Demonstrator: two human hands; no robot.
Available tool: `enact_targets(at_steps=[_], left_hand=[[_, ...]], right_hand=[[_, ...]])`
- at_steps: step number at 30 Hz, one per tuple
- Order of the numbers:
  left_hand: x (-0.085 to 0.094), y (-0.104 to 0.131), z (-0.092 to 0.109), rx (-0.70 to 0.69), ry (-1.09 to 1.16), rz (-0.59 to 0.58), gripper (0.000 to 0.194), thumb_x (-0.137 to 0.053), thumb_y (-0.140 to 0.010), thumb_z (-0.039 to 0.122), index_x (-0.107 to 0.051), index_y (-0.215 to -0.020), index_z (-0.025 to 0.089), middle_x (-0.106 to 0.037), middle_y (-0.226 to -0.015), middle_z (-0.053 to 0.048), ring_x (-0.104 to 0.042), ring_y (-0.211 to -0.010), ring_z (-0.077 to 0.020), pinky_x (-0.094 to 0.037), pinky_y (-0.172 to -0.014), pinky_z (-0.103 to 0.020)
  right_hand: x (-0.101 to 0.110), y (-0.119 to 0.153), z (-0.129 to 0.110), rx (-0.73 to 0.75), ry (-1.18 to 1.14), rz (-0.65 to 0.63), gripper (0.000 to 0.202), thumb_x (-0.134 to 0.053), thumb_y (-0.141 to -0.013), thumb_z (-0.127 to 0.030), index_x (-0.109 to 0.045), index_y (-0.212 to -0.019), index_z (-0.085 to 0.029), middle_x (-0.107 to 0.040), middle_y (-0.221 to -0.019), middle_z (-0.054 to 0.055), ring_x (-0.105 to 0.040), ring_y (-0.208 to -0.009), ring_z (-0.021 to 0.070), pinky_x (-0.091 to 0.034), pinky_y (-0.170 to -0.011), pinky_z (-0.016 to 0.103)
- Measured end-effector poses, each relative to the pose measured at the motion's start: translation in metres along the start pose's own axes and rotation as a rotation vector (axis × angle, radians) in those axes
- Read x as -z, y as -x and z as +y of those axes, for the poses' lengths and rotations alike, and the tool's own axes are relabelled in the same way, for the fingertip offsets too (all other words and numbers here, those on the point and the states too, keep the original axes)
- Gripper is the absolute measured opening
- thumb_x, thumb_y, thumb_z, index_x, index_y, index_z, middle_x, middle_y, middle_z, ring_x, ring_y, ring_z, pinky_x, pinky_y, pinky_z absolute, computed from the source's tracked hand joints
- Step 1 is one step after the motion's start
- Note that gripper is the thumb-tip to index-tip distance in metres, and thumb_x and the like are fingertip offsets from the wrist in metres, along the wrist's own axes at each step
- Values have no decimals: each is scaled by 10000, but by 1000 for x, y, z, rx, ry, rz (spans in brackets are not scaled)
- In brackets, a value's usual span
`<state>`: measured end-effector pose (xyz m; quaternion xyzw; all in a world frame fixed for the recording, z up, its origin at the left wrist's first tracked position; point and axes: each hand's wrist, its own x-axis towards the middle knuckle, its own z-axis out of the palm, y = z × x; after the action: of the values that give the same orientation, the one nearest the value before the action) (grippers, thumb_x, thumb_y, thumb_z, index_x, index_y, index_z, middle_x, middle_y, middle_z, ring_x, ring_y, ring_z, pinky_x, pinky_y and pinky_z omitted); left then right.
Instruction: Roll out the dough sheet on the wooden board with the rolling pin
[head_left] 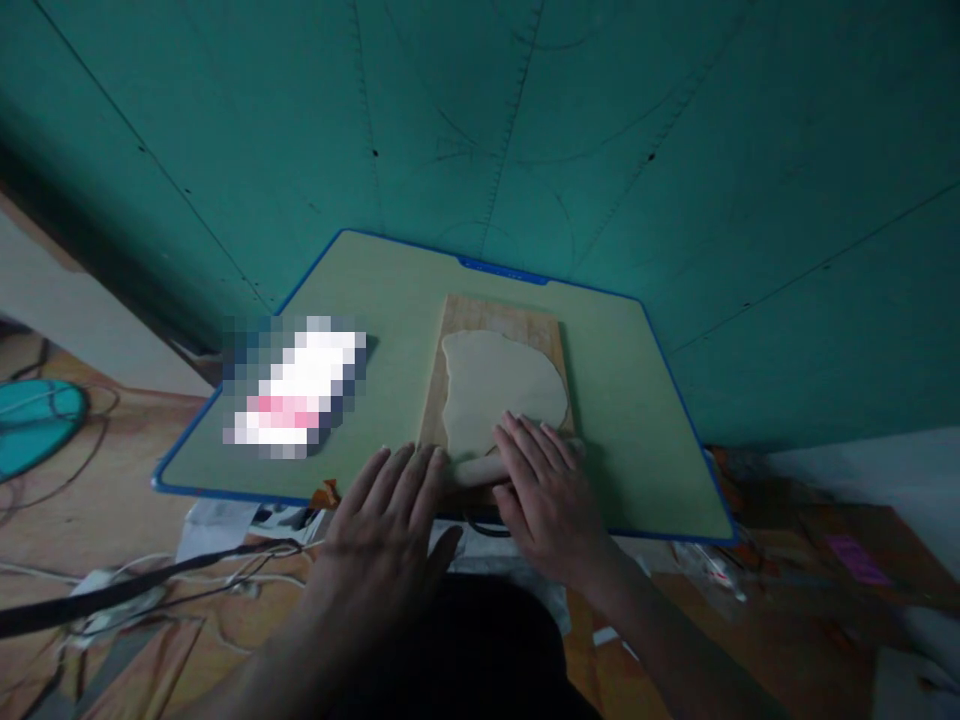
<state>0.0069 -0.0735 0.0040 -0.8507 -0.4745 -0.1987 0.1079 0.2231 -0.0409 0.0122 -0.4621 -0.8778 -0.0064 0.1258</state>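
A thin, pale sheet of dough (pixel 499 380) lies flat on a wooden board (pixel 499 315), overhanging its right side slightly. Across the near edge of the dough rests a light rolling pin (pixel 480 470). My left hand (pixel 390 500) lies palm down over the pin's left end, fingers stretched forward and thumb apart. Flat on the pin's right part is my right hand (pixel 547 490), its fingers extended past it towards the dough and its thumb out to the side. Both palms hide portions of the pin and the near end of the board.
The board sits on a pale green tabletop (pixel 622 400) with a blue rim, against a green wall (pixel 480 120). A pixelated bright rectangle (pixel 300 385) lies on the left. Cables (pixel 247 550) and a power strip (pixel 120 595) are on the floor at lower left; cardboard (pixel 862 540) lies right.
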Motion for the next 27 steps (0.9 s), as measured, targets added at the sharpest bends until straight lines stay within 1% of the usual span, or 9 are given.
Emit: enact_targets(at_steps=[3, 6, 10, 14, 17, 19, 22, 25, 27], left_hand=[[-2, 7, -3, 27, 50, -28, 486, -515, -942, 247, -523, -1394, 69, -680, -1265, -189, -659, -1098, -315, -513, -924, -464], [-1, 10, -10, 43, 106, -38, 485, -448, -924, 73, -534, -1399, 129, -706, -1187, -140, -663, -1004, -276, -537, -846, -424], [11, 6, -12, 23, 224, -73, 481, -414, -919, 21, -544, -1370, 127, -708, -1139, -133, -654, -965, -261, -578, -763, -383], [18, 4, 7, 67, 403, -46, 491, -385, -944, 23, -516, -1391, 181, -693, -1132, -102, -674, -899, -200, -613, -720, -315], [10, 8, 27, 145, 560, -41, 488, -384, -971, 44, -498, -1409, 227, -645, -1174, -99, -683, -817, -143, -617, -677, -259], [1, 13, 39, 223, 618, -14, 466, -409, -975, 67, -509, -1394, 245, -609, -1225, -117, -695, -832, -152, -624, -666, -271], [-10, 18, 54, 300, 651, -11, 535, -400, -956, 40, -473, -1431, 274, -552, -1339, -151, -701, -993, -204, -640, -723, -320], [-16, 18, 65, 235, 664, -4, 591, -382, -927, -1, -433, -1467, 233, -515, -1430, -189, -631, -1201, -254, -635, -838, -367], [-18, 17, 70, 163, 644, 33, 557, -402, -913, 0, -456, -1436, 181, -516, -1450, -217, -624, -1196, -274, -633, -849, -403]], right_hand=[[-2, 10, 4, -2, -3, 7, 537, -396, -998, -280, -410, -1512, -128, -441, -1572, 153, -387, -1459, 284, -351, -1193, 537], [-2, 17, 15, -33, -2, 28, 537, -425, -1005, -339, -409, -1511, -159, -437, -1569, 166, -360, -1475, 303, -318, -1198, 587], [2, 11, 34, -114, -84, 81, 506, -363, -1033, -375, -447, -1478, -150, -465, -1534, 189, -385, -1460, 301, -322, -1188, 594], [-1, -19, 47, -205, -217, 186, 472, -312, -1045, -351, -527, -1401, -129, -499, -1487, 197, -439, -1422, 264, -395, -1165, 490], [-8, -50, 51, -218, -285, 238, 438, -295, -1039, -315, -596, -1306, -140, -574, -1395, 179, -496, -1369, 235, -418, -1150, 437], [-11, -69, 50, -203, -288, 236, 410, -311, -1027, -298, -629, -1248, -164, -603, -1353, 160, -518, -1340, 229, -423, -1140, 425], [-12, -94, 44, -155, -280, 223, 384, -332, -1011, -284, -657, -1195, -196, -629, -1322, 129, -537, -1303, 220, -420, -1128, 407], [-12, -112, 38, -146, -299, 248, 372, -342, -985, -267, -688, -1103, -196, -667, -1227, 125, -569, -1232, 229, -429, -1098, 391], [-14, -120, 36, -170, -312, 265, 371, -340, -960, -240, -698, -1049, -199, -676, -1169, 124, -578, -1193, 241, -437, -1075, 394]])
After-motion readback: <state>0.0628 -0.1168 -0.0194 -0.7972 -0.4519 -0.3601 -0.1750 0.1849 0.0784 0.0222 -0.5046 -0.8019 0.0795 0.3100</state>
